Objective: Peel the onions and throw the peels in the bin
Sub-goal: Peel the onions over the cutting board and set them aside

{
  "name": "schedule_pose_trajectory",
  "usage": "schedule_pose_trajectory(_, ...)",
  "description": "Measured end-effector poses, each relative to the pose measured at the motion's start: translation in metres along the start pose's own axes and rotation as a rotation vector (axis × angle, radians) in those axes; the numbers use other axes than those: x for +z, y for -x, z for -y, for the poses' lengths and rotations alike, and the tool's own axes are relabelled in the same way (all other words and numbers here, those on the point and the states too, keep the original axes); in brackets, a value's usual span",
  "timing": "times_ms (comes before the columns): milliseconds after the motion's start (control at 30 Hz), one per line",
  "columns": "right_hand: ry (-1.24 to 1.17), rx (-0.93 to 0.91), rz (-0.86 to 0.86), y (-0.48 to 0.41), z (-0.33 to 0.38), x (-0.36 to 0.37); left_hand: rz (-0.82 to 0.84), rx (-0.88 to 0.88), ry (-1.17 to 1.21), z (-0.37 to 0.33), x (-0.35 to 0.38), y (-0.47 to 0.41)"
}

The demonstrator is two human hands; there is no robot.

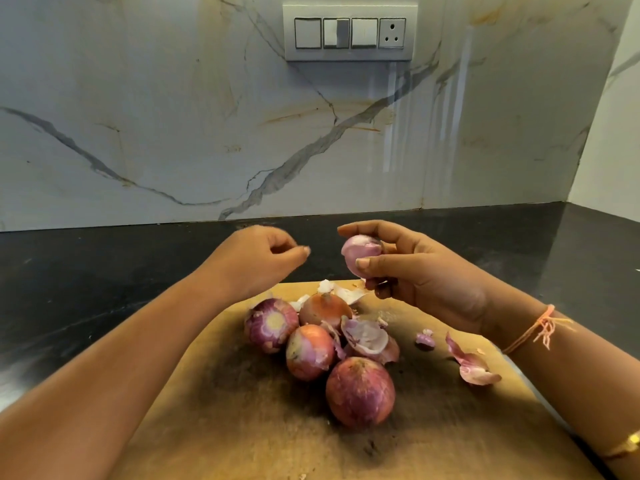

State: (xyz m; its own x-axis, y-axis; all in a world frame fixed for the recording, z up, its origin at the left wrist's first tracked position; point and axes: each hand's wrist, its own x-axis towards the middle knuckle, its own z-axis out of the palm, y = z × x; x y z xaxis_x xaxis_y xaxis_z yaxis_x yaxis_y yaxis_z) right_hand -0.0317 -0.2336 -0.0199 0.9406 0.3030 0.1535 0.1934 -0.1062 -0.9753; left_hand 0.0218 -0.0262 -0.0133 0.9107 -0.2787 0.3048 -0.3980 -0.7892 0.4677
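Home kitchen: marble backsplash (173,116), black counter (86,265), chopping board (242,427).

A small, pale purple peeled onion (360,252) is gripped in the right hand (426,275) and raised over the far edge of a wooden cutting board (242,427). Four red-skinned round onions (360,391) are clustered mid-board. The leftmost onion (272,323) is turned cut end up, and the middle onion (309,351) is partly skinned. Curled purple peels (367,337) are seen against the cluster, and a pointed pink peel (471,365) lies apart at the right.
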Motion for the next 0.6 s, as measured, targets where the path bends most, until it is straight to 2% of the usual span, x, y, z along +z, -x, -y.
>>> schedule_pose_trajectory(67,0.094,-0.017,-0.028,-0.001,0.000,0.001,-0.066,0.147,0.165,-0.010,-0.002,0.006)
schedule_pose_trajectory(167,0.146,-0.048,-0.058,-0.002,0.000,0.002,-0.005,0.270,0.350,-0.023,-0.002,0.015)
schedule_pose_trajectory(300,0.261,-0.132,-0.059,0.000,0.000,0.004,-0.004,0.347,0.363,-0.026,0.002,0.017)
schedule_pose_trajectory(467,0.365,-0.218,-0.053,0.002,0.001,0.007,-0.018,0.348,0.367,-0.021,0.003,0.016)
schedule_pose_trajectory(600,0.405,-0.242,-0.059,0.003,0.001,0.008,-0.084,0.419,0.259,-0.023,0.004,0.018)
